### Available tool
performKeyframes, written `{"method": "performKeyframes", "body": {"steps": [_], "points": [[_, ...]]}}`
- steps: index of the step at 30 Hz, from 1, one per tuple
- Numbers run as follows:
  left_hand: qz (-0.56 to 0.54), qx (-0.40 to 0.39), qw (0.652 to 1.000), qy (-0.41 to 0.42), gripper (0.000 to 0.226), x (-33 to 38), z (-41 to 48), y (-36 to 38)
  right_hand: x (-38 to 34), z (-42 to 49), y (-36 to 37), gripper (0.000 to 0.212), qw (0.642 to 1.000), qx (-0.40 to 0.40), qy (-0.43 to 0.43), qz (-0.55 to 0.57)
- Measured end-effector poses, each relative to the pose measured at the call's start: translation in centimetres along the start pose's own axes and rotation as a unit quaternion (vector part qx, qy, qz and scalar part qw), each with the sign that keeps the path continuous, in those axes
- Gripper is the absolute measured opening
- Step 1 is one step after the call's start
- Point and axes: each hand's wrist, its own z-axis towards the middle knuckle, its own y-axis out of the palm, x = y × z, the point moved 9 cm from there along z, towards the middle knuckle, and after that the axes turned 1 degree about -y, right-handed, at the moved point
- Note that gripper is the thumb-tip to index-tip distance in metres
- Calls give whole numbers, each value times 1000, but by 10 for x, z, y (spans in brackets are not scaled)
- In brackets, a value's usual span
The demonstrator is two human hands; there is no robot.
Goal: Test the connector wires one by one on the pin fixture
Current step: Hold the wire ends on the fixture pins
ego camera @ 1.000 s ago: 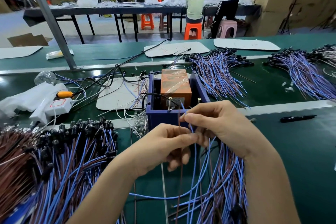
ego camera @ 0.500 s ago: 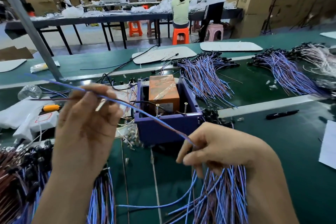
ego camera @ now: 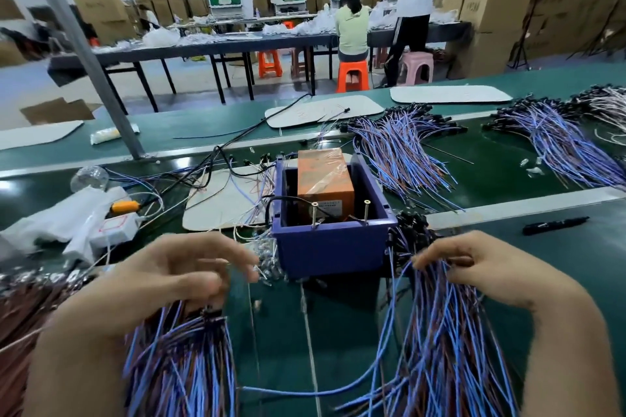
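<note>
Half a second ago our left hand was raised and a single blue wire stretched between both hands across the pin fixture (ego camera: pixel 333 247). Now that wire is no longer stretched. The left hand (ego camera: pixel 162 284) has dropped low over the left bundle (ego camera: pixel 183 366) of connector wires, its fingers (ego camera: pixel 237 257) loosely spread and blurred, gripping nothing we can see. The right hand (ego camera: pixel 491 271) has shifted right onto the right bundle (ego camera: pixel 440 349). Its fingers (ego camera: pixel 426 259) bend down into the strands, and we cannot tell whether they pinch one.

Both bundles lie on the green worktop (ego camera: pixel 338 332), one on each side in front of the blue fixture. Their long axes run from the far side towards us. The black connector ends (ego camera: pixel 406 234) of the right bundle point away, just beside the fixture's right front corner, and the loose strands fan out towards the near edge. The two upright pins (ego camera: pixel 315 215) stand bare.
</note>
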Motion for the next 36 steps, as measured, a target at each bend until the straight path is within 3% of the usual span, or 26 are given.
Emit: {"method": "performKeyframes", "body": {"steps": [3,5,13,16,20,23,26,29,31,34,36], "points": [[189,44,968,-162,17,-37,5,-8,4,5,1,56,1000,-4,4,-27],[240,16,936,-258,15,-60,5,2,4,7,2,53,1000,-4,8,-20],[326,-24,900,-289,30,-73,16,23,4,9,5,33,1000,-4,15,19],[341,-26,899,-275,22,-69,20,26,4,11,5,30,1000,-3,17,21],[233,61,951,-196,8,-46,21,12,-9,7,11,23,998,-29,10,54],[99,152,983,-36,16,3,14,0,-44,0,23,19,988,-70,-47,127],[-48,216,958,184,5,72,-8,-2,-89,-5,35,26,961,-87,-112,237],[-176,190,903,343,12,116,-27,18,-131,-10,58,40,937,-135,-174,270],[-195,169,889,378,14,127,-27,35,-150,-11,70,30,925,-152,-213,276],[-167,192,892,374,21,132,-25,43,-154,-7,70,11,924,-116,-218,293],[-145,207,909,332,46,125,-17,46,-147,-3,59,17,921,-74,-203,323]]}}
